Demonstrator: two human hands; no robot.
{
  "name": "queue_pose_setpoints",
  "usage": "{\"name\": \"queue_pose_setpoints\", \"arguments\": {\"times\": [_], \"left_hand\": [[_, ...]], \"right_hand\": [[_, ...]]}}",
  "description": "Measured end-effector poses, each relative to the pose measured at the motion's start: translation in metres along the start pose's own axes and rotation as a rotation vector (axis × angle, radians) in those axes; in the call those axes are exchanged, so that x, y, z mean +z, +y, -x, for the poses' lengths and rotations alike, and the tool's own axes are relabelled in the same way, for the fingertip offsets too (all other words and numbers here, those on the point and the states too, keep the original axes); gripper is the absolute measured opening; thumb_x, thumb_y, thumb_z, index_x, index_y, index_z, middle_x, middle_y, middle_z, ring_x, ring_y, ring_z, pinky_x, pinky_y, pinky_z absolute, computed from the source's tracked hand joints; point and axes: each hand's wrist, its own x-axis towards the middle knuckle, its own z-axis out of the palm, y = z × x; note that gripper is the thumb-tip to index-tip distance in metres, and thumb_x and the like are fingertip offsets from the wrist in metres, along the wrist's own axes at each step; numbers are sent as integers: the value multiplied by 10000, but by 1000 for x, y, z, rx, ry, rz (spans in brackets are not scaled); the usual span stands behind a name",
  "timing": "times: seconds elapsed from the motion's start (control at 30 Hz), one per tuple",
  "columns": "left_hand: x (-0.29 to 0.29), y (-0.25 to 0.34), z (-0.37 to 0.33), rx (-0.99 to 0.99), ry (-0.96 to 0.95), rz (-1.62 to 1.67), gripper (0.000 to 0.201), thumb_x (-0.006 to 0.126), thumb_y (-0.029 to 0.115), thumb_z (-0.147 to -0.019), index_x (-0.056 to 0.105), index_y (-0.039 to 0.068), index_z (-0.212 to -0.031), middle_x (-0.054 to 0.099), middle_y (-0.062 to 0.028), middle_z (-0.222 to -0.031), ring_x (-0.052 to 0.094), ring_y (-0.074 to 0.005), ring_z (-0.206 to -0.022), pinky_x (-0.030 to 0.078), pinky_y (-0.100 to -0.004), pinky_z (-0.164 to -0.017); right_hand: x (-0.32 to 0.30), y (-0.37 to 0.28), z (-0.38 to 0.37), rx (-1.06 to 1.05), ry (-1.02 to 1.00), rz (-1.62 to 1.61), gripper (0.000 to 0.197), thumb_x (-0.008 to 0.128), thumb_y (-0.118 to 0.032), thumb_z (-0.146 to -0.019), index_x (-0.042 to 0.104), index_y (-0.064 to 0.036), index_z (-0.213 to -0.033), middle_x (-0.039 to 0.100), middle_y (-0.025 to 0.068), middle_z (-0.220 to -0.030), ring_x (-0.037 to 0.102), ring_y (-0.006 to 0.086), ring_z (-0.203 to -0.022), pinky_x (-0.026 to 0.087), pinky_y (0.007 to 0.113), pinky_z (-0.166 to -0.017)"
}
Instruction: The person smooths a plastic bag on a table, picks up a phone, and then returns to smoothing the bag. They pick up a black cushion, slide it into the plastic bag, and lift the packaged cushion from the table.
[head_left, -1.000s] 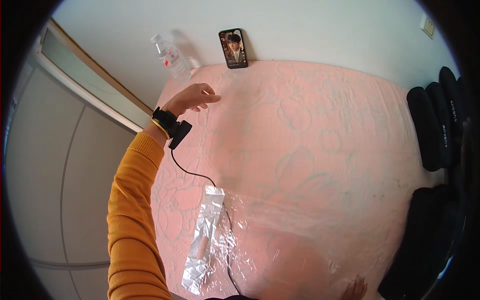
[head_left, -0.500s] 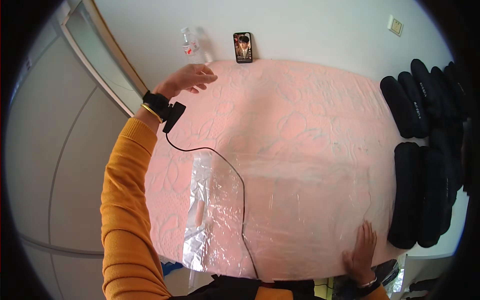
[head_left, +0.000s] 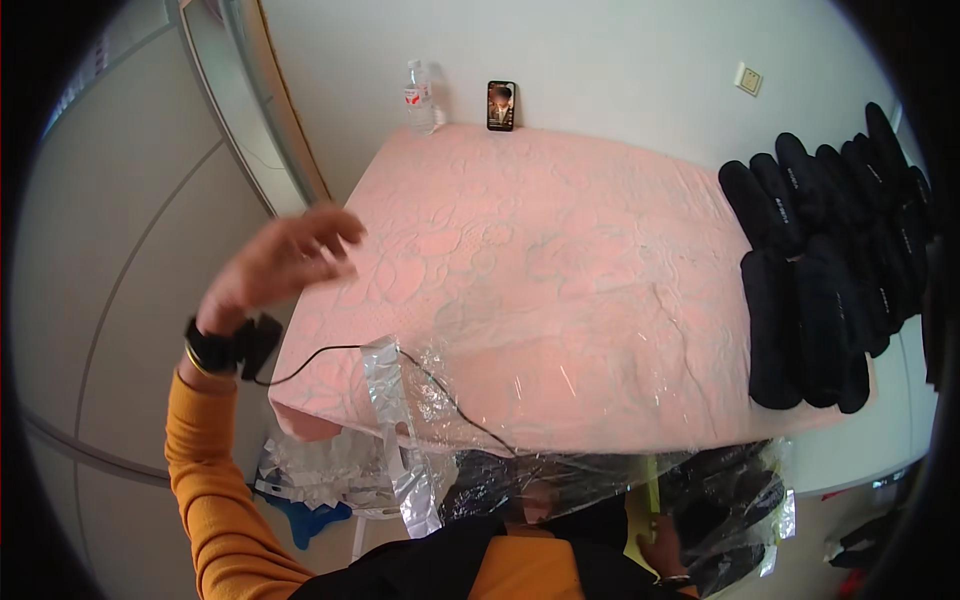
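My left hand [head_left: 285,262] is raised off the left edge of the pink-covered table, slightly blurred, its fingers apart and holding nothing. A black watch-like band with a black device [head_left: 258,345] is on that wrist, and a thin black cable [head_left: 440,383] runs from the device across the table. A large clear plastic bag [head_left: 570,395] with a silver strip [head_left: 385,390] lies over the front of the table and hangs past its near edge. My right hand [head_left: 660,548] is low below that edge, beside a yellow strip [head_left: 636,525]; what its fingers do is unclear.
Several black padded rolls [head_left: 785,330] are piled along the table's right side. At the back, a clear bottle [head_left: 417,98] and an upright phone [head_left: 501,106] stand against the wall. More crumpled clear plastic [head_left: 320,465] and a blue object [head_left: 305,520] are below the table's front left.
My left hand has drawn back from the far left toward me. My right hand has left the tabletop and gone below the near edge. The plastic bag has slid nearer, overhanging the edge.
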Motion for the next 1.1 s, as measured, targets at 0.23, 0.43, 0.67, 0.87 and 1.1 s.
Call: {"name": "queue_pose_setpoints", "arguments": {"times": [0.23, 0.43, 0.67, 0.87, 1.1], "left_hand": [[94, -95, 29, 298, 34, -510, 620, 802, 370, -806, 575, 32, -1275, 632, -171, -1130, 625, -293, -1001, 515, -387, -885], [106, -83, 1, -262, -257, -229, 613, 801, 350, -799, 577, 3, -1252, 618, -194, -1170, 633, -313, -1005, 512, -363, -876], [116, -128, 16, 2, -16, -472, 604, 818, 341, -753, 592, -3, -1195, 676, -159, -985, 666, -293, -866, 524, -348, -765], [122, -122, 7, -173, -141, -271, 498, 801, 297, -752, 615, 17, -1120, 681, -109, -749, 676, -286, -722, 526, -356, -705], [137, -133, 5, -128, -208, -80, 290, 751, 204, -815, 633, 9, -994, 677, -102, -773, 655, -208, -703, 513, -316, -678]], "right_hand": [[117, 57, 21, -16, 30, -682, 584, 658, -122, -853, 485, -8, -1399, 566, 237, -1328, 592, 369, -1156, 477, 451, -938], [134, 169, 52, 274, -429, -298, 408, 563, -211, -951, 591, -32, -1317, 680, 156, -1164, 629, 293, -1106, 483, 405, -928], [124, 101, 21, 357, -248, -353, 376, 543, -255, -975, 632, -27, -1260, 691, 121, -1137, 638, 224, -1052, 497, 361, -889], [121, 79, 0, 458, -160, -834, 324, 566, -234, -955, 669, -9, -1164, 703, 128, -1078, 669, 222, -959, 521, 349, -838], [75, 75, 9, 453, -273, -752, 267, 601, -225, -935, 694, -9, -1062, 710, 93, -917, 677, 188, -839, 523, 323, -730]]}}
